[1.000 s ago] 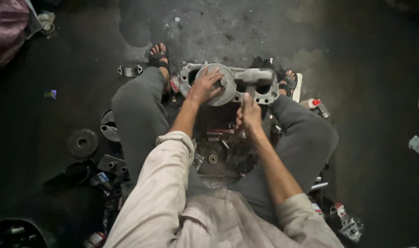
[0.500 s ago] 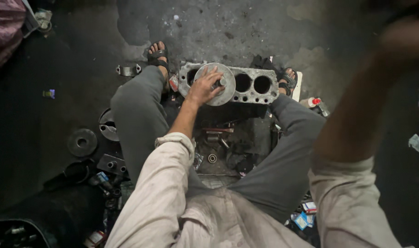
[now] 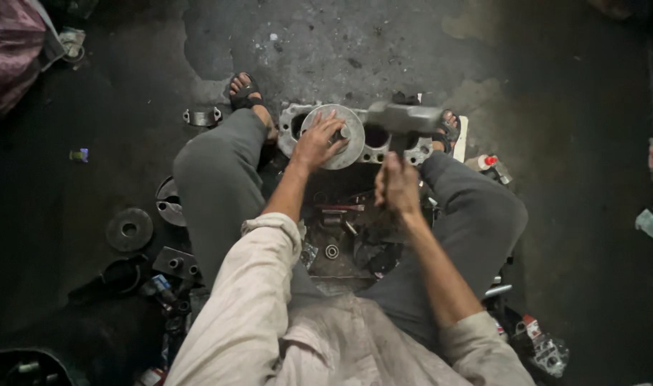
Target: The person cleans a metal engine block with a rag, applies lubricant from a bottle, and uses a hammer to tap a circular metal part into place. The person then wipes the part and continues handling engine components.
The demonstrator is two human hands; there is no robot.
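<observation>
Metal hammer (image 3: 404, 118) in right hand (image 3: 398, 187)
</observation>
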